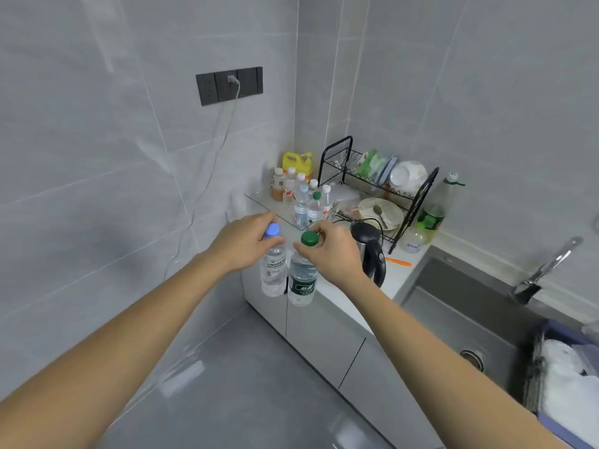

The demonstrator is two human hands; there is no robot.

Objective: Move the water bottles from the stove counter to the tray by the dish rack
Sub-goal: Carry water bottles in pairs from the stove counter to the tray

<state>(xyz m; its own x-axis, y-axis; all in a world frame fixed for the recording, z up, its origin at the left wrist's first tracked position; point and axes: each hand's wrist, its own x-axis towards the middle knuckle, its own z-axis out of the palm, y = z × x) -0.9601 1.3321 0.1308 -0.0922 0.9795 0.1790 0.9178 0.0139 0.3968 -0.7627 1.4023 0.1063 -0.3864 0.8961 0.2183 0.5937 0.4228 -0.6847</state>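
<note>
Head view: two bare arms reach forward. The left hand (241, 243) has its fingers (259, 222) clenched round the neck of a blue-capped bottle (273, 270). The right hand (335, 251) grips a green-capped bottle (303, 277) the same way. Both bottles hang upright, side by side, in front of the tabletop (397, 273) edge. At one o'clock, more bottles (308, 205) stand on a clear tray (259, 202), with the dish rack (379, 186) just to their right.
</note>
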